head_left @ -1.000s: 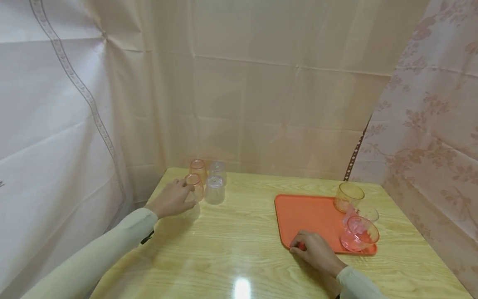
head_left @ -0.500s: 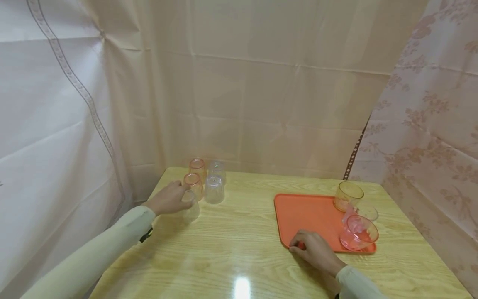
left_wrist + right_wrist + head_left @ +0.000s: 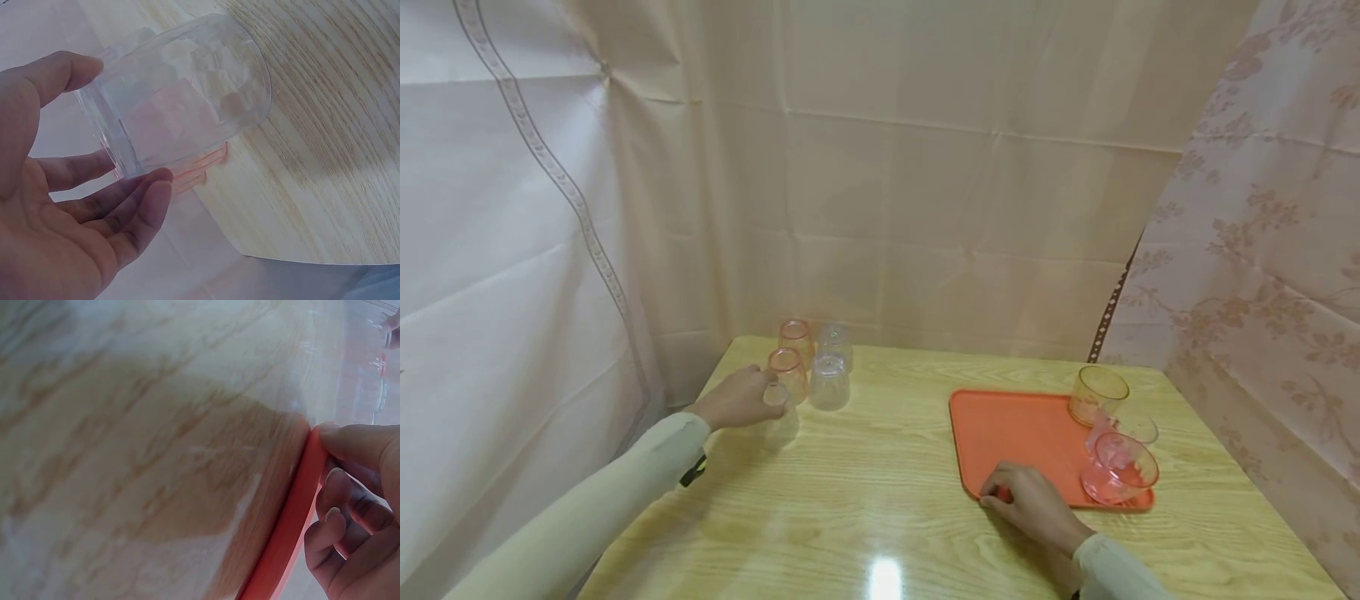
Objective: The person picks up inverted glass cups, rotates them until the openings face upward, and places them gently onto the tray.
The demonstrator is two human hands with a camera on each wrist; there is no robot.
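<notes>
Left hand (image 3: 739,398): grips clear cup (image 3: 181,94) near table's (image 3: 880,492) left edge
Right hand (image 3: 1033,502): pinches tray's (image 3: 1015,433) near-left corner; fingertips partly hidden

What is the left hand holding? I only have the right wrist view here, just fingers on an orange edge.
Observer: The left hand grips a clear cup, thumb on one side, fingers on the other.
Operator: Is that cup alone over there?
Observer: No. The head view shows four more cups grouped by it at the far left of the table, two orange-tinted and two clear, apparently upside down.
Operator: And the orange edge by my fingers?
Observer: It is the near left corner of an orange tray, which the right hand pinches.
Operator: Anything on the tray?
Observer: A yellow cup stands at its far right corner and a pink cup at its near right corner.
</notes>
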